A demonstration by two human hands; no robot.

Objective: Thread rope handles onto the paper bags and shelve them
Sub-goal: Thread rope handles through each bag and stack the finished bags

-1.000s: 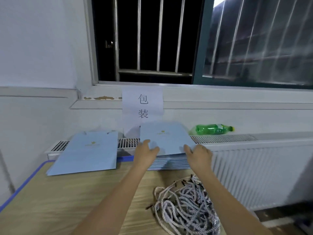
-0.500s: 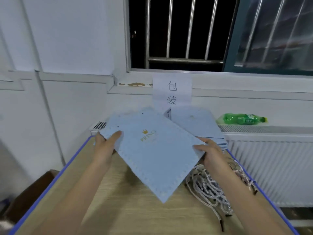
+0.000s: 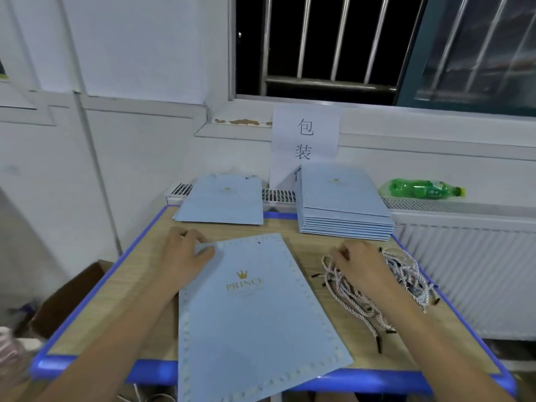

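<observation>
Paper bag (image 3: 255, 311): flat on the table (image 3: 139, 274), near edge overhanging. Your left hand (image 3: 182, 256) holds its far-left corner, fingers curled. Your right hand (image 3: 362, 265) rests on the rope pile (image 3: 406, 282) at right; grip cannot be told.

Cool, even indoor light, soft picture.
The window (image 3: 319, 39) is black; faint shadows lie under the arms, wide-angle bending curves the table (image 3: 139, 285) edges, and the frame's corners smear.
</observation>
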